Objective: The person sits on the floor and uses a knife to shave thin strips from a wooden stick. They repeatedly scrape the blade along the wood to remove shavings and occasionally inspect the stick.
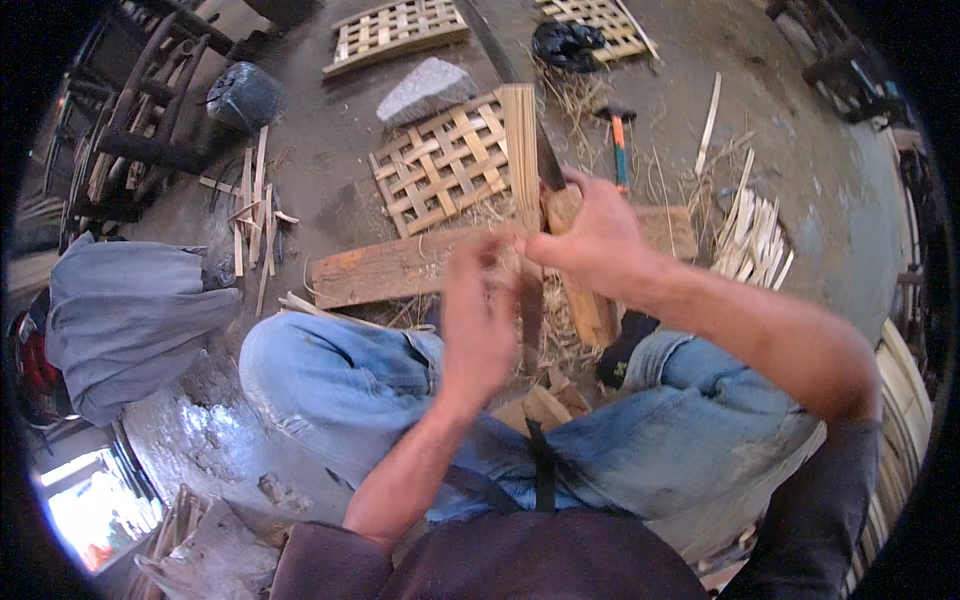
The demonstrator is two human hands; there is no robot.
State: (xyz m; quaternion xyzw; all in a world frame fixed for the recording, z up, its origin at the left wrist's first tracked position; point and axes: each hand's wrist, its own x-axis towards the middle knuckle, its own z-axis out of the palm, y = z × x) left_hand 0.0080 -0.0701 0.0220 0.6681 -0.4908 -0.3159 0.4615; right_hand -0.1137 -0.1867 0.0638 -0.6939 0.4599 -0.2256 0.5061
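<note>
My right hand [605, 240] is closed around the wooden handle of a long-bladed knife [548, 160], its dark blade pointing away from me. Beside the blade stands a flat bundle of thin bamboo strips [520, 130], and my right thumb reaches its lower end. My left hand [480, 325] is at the near end of that bundle, smeared by motion, so its grip is unclear. Below both hands a wooden plank [385, 268] lies crosswise in front of my bent legs. A second piece of wood [588, 310] sits under my right wrist.
Woven bamboo panels [440, 165] lie on the floor ahead, near a grey stone [425, 92]. To the right are an orange-and-green-handled hammer [619, 150] and a pile of split strips [750, 240]. A grey cloth [130, 320] drapes over something at left.
</note>
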